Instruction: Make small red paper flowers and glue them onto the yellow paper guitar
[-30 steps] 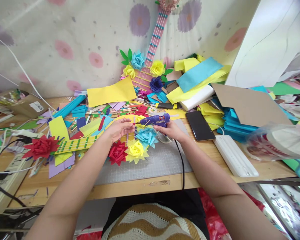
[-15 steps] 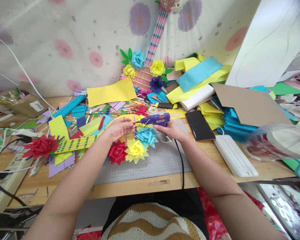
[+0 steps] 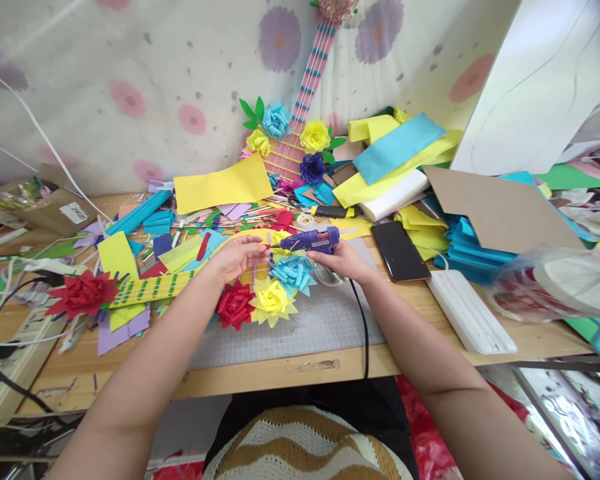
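My right hand (image 3: 343,259) is wrapped round a purple glue gun (image 3: 310,240), whose nozzle points left. The nozzle meets the fingertips of my left hand (image 3: 241,257), which pinch something small, partly hidden, with a bit of red showing. Below the hands lies a yellow paper guitar; its neck (image 3: 155,288) with green bands reaches left to a red paper flower (image 3: 83,293). On its body are another red flower (image 3: 235,305), a yellow flower (image 3: 273,301) and a light blue flower (image 3: 294,273). A grey cutting mat (image 3: 300,337) is under the body.
A pink paper guitar (image 3: 307,87) leans on the back wall. To the right are a black phone (image 3: 400,251), a white power strip (image 3: 473,312) and brown cardboard (image 3: 500,208). Paper scraps cover the back. The gun's black cable (image 3: 364,327) hangs over the front edge.
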A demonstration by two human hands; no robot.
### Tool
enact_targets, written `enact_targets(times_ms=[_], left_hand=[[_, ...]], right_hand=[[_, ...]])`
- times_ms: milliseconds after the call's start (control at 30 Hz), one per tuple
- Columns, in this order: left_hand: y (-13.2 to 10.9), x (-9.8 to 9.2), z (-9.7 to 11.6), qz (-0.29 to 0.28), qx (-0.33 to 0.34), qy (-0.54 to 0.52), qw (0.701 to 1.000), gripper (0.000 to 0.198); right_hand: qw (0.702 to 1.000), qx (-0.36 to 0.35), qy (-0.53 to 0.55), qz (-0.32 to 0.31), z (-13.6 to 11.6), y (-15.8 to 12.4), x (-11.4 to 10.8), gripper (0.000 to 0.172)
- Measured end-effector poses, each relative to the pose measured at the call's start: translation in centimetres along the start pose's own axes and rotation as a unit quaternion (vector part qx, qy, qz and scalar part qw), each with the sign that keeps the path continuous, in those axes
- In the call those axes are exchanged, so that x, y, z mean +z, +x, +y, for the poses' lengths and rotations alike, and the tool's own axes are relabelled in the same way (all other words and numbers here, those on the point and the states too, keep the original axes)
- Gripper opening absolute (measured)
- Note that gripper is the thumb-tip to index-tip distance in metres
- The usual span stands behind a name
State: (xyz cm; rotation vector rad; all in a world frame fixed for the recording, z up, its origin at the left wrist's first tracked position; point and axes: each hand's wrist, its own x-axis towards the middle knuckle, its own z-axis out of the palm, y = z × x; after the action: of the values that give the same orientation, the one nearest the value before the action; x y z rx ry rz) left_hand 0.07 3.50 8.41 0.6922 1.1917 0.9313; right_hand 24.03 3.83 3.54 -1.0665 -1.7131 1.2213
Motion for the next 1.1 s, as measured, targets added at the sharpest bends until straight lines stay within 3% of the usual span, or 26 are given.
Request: enact_targets(times_ms=[1100], left_hand=[[-0.01, 0.24, 0.09, 0.007, -0.002, 0.005, 1.0, 0.018]], right_hand=[[1.0, -0.014, 0.004, 0.006, -0.1, -0.02, -0.04, 0.045]])
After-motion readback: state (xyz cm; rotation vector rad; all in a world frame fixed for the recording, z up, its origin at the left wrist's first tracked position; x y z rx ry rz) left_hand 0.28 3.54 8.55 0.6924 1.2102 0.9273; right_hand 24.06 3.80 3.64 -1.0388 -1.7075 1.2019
